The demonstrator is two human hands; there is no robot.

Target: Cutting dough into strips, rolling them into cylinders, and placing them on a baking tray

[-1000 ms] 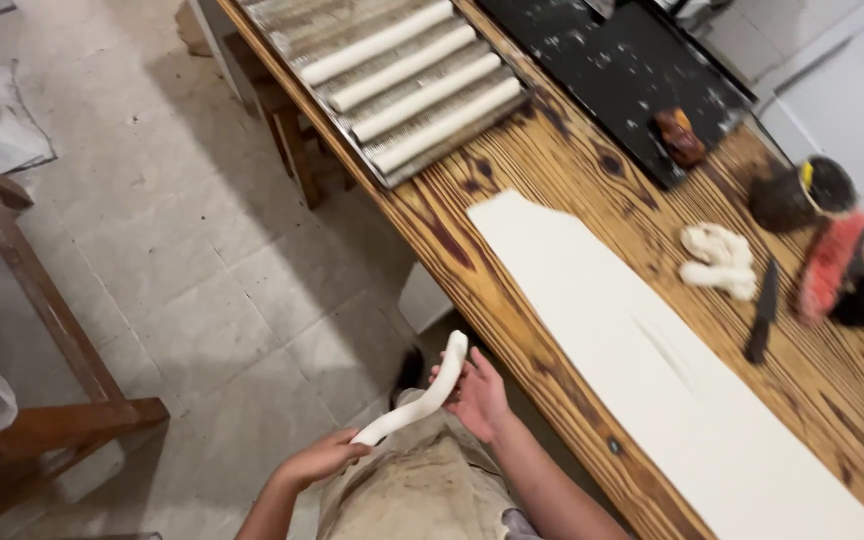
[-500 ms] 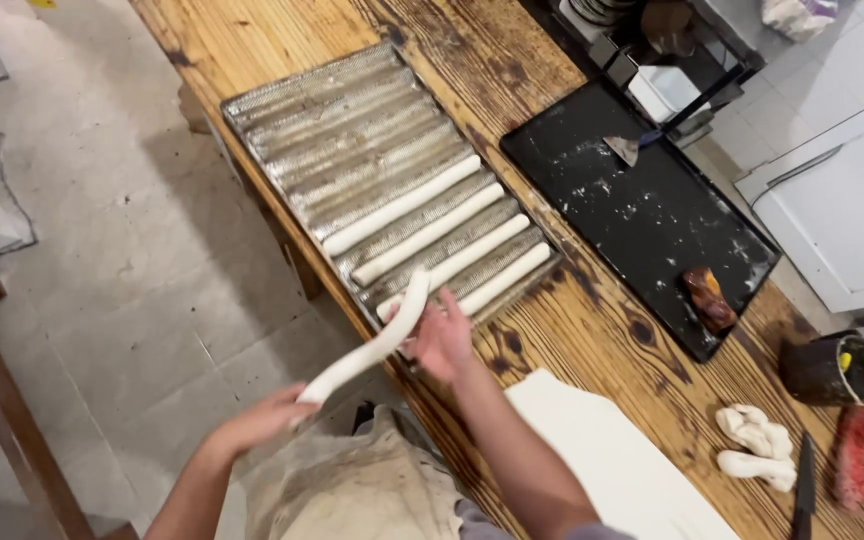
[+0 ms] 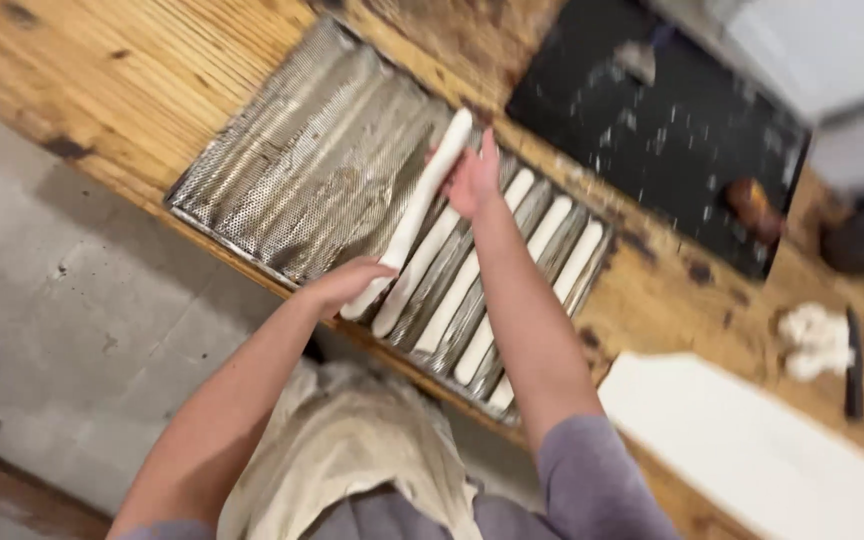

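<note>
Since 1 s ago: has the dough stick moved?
Yes. The dough stick, held in both hands, went from beside the table edge to over the perforated tray.

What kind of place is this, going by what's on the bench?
Probably a bakery work area. Both hands hold a long dough stick over a perforated metal baguette tray on a floury wooden bench, beside a dark baking sheet.
</note>
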